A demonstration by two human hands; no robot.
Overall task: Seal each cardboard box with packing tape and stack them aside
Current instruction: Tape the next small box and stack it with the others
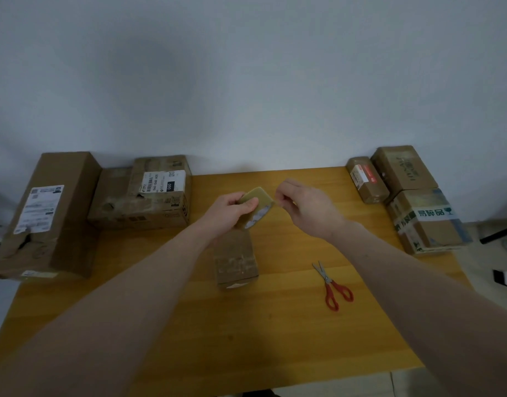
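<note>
1. While both arms reach out over the wooden table [275, 333], the left hand [231, 212] grips a roll of packing tape [256, 206], thumb curled across its yellowish face, holding it in the air above a small cardboard box [236, 260].
2. Just beside the roll, the right hand [306, 209] has its thumb and fingers pinched together at the roll's edge; whether any tape is caught between them I cannot tell.
3. That small box sits on the table at its middle, beneath the hands.
4. Red-handled scissors [332, 285] lie to the right of it, blades shut.
5. Off to the left stand a tall labelled box [43, 216] and two stacked boxes [149, 193].
6. At the far right, three more boxes [407, 193] cluster together.
</note>
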